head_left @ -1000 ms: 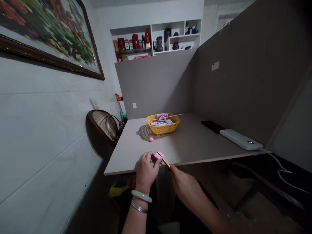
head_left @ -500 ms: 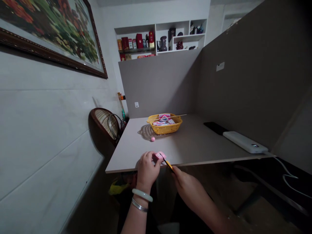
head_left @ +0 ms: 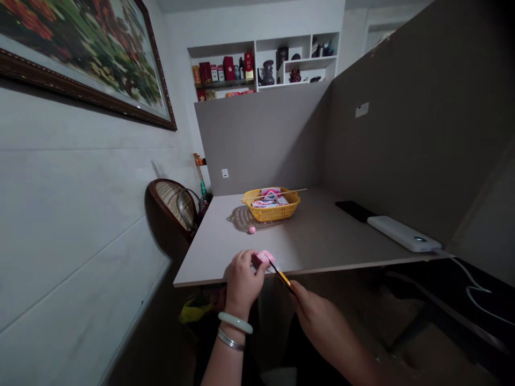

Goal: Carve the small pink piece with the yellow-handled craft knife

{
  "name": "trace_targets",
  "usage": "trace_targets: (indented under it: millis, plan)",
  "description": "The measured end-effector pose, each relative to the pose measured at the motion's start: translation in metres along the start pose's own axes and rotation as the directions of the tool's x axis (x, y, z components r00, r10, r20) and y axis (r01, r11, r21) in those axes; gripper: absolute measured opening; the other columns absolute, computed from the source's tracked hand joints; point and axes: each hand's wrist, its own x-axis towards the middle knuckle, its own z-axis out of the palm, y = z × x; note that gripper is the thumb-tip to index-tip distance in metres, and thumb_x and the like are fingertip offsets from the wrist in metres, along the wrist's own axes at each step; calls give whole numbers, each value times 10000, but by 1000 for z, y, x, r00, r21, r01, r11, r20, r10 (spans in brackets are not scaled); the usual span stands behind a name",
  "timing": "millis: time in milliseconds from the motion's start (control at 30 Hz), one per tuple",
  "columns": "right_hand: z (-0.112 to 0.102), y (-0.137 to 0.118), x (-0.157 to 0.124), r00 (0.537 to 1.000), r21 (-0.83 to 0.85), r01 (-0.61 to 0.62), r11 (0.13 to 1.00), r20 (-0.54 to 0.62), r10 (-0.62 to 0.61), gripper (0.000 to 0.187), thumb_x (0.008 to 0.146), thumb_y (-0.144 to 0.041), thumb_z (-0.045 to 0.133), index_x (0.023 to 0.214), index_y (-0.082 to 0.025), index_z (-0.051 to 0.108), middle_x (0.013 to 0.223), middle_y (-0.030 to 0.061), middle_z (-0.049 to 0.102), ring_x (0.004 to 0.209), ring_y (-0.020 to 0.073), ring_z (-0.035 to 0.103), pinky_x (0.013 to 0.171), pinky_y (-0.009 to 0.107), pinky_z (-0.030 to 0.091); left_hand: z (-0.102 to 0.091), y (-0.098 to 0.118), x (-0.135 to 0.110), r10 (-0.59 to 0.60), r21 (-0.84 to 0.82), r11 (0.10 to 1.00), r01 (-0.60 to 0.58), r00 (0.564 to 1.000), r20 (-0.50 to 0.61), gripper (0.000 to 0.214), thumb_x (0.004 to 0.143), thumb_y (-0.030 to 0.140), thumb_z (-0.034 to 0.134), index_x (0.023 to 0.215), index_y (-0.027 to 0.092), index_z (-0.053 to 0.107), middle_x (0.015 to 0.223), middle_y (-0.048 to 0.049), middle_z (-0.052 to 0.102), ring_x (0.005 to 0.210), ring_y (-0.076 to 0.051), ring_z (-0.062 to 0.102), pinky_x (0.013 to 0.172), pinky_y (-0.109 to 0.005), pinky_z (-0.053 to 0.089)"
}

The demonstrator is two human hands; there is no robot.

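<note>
the left hand (head_left: pixel 242 284) is gripping a pink piece (head_left: pixel 263 257) just over the tabletop's front edge (head_left: pixel 225 277), while the right hand (head_left: pixel 317 321) is clutching a yellow-handled craft knife (head_left: pixel 281 277), its tip meeting the piece.

You're facing grey partition (head_left: pixel 257 139) beyond far edge of desk top (head_left: pixel 317 238), second partition (head_left: pixel 406 123) running along right edge. White wall (head_left: pixel 80 214) stretching down left side, framed floral painting (head_left: pixel 76 53) hanging on it. White built-in shelves (head_left: pixel 261 64) rising behind partition, holding red boxes and dark vase (head_left: pixel 267 73). Round brown chair back (head_left: pixel 169 209) sitting just beside left edge. Doorway (head_left: pixel 376 35) opening top right. Dim light falling across room, floor (head_left: pixel 442 343) darkening under desk.
</note>
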Motion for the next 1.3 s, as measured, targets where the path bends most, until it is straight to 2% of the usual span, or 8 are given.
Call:
trace_targets:
  millis: [100, 267, 433, 700, 900, 1100, 1300]
  plan:
    - [-1, -1, 0, 1000, -15, -8, 1000, -1, 8, 325, 954, -225, 269, 1128, -201, 543, 965, 74, 706, 858, 193, 675, 648, 230, 377, 0, 0, 1, 2, -7, 1000, -2, 1000, 18, 162, 829, 349, 606, 916, 213, 592, 904, -24, 635, 820, -166, 580, 721, -269, 438]
    - [-5, -9, 18, 1000, -47, -1, 999, 1, 1, 290, 950, -215, 295, 1064, -201, 562, 921, 73, 712, 842, 183, 679, 622, 212, 359, 1, 0, 2, -8, 30, 1000, 8, 1000, -1, 177, 851, 378, 567, 903, 212, 594, 890, -33, 636, 823, -177, 585, 710, -275, 435]
    - [-5, 0, 4, 1000, 10, 8, 1000, 13, -8, 289, 954, -229, 293, 1055, -216, 564, 919, 58, 712, 852, 173, 677, 646, 210, 374, 1, 0, 1, -5, 34, 999, 5, 1000, 6, 186, 844, 365, 580, 937, 205, 594, 933, -48, 637, 856, -184, 589, 722, -277, 437]
    - [-6, -9, 18, 1000, -98, 1, 995, 7, 0, 273, 944, -201, 319, 1062, -207, 565, 902, 63, 717, 800, 180, 680, 586, 222, 338, 0, 1, 3, -18, 26, 999, 18, 1000, 15, 173, 845, 370, 572, 905, 209, 598, 897, -32, 636, 820, -179, 578, 710, -276, 427]
    - [-6, -2, 3, 1000, -100, -16, 995, 3, 17, 296, 948, -187, 304, 1088, -201, 565, 891, 72, 717, 843, 180, 683, 620, 217, 358, 2, -3, 3, -14, 13, 1000, 14, 1000, 17, 188, 839, 377, 582, 936, 216, 591, 927, -30, 634, 850, -181, 577, 731, -277, 426]
    - [-10, -15, 22, 1000, -144, 3, 990, -7, -4, 249, 944, -197, 332, 1002, -195, 575, 887, 73, 717, 798, 189, 684, 580, 230, 328, 3, -4, 3, -18, 23, 1000, 18, 1000, 4, 209, 850, 406, 561, 930, 215, 593, 901, -36, 633, 814, -179, 585, 712, -273, 436]
    - [-8, -4, 1, 1000, -108, -22, 994, 18, 24, 252, 944, -190, 326, 1024, -199, 564, 869, 59, 716, 810, 187, 684, 586, 230, 326, 2, -1, 2, 0, 42, 999, 0, 1000, 0, 224, 849, 401, 563, 957, 208, 595, 925, -47, 637, 845, -186, 592, 737, -284, 447]
